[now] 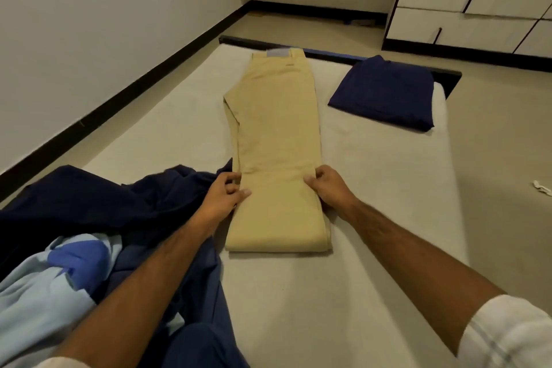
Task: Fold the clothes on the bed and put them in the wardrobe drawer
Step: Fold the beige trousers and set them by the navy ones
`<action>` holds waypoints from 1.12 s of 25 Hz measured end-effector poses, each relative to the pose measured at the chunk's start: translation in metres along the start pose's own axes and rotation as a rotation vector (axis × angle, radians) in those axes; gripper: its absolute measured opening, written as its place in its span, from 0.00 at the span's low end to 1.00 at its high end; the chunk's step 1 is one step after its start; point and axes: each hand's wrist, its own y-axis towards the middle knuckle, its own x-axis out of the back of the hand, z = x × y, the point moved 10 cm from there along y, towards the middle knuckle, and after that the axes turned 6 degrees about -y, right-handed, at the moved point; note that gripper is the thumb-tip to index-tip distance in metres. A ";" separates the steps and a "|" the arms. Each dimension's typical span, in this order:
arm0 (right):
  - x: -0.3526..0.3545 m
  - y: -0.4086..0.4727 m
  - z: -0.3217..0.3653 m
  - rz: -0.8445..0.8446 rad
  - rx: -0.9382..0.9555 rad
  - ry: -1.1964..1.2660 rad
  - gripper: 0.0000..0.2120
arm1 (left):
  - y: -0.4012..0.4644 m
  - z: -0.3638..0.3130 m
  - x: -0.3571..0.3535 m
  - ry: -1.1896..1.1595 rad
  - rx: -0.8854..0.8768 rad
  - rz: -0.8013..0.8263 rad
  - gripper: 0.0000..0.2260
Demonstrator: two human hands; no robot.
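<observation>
Centrally, in the head view, beige trousers [276, 146] lie lengthwise on the bed [373, 218], legs folded one over the other, waistband at the far end near the bed's foot. My left hand [222, 196] pinches the trousers' left edge, thumb on top and fingers curled beside the cloth. My right hand [327, 188] grips the right edge at the same level, fingers curled over the fabric. A folded navy garment [385, 92] rests on the far right of the bed, apart from the trousers. An unfolded dark navy garment [98, 203] is heaped at my left, touching the trousers' left edge, with a light-blue garment [44, 287] lying on it nearer to me. Beyond the bed stands the wardrobe [478, 0], at upper right, doors closed.
</observation>
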 end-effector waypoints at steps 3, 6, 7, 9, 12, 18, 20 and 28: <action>0.011 0.011 0.014 -0.024 0.078 0.007 0.10 | 0.013 -0.012 0.009 -0.063 -0.103 -0.048 0.21; 0.019 0.014 0.021 -0.015 0.068 -0.081 0.18 | 0.016 -0.019 0.008 -0.010 -0.095 -0.085 0.24; 0.021 0.012 0.025 -0.003 0.084 -0.148 0.22 | 0.013 -0.021 0.005 0.067 -0.102 -0.081 0.25; 0.030 -0.004 0.040 -0.048 0.195 -0.318 0.31 | 0.003 -0.035 0.005 0.317 -0.171 -0.042 0.27; 0.015 -0.066 0.065 0.044 0.540 -0.587 0.34 | -0.036 -0.056 -0.031 0.819 -0.387 0.280 0.29; -0.074 -0.123 0.017 0.134 0.710 -1.277 0.35 | -0.067 0.001 -0.094 1.825 -0.464 0.355 0.42; -0.070 -0.110 0.019 0.080 0.639 -1.289 0.32 | -0.063 0.003 -0.095 1.835 -0.474 0.294 0.40; -0.041 -0.166 0.012 0.313 0.683 -1.409 0.35 | -0.117 0.015 -0.118 1.605 -0.268 0.519 0.39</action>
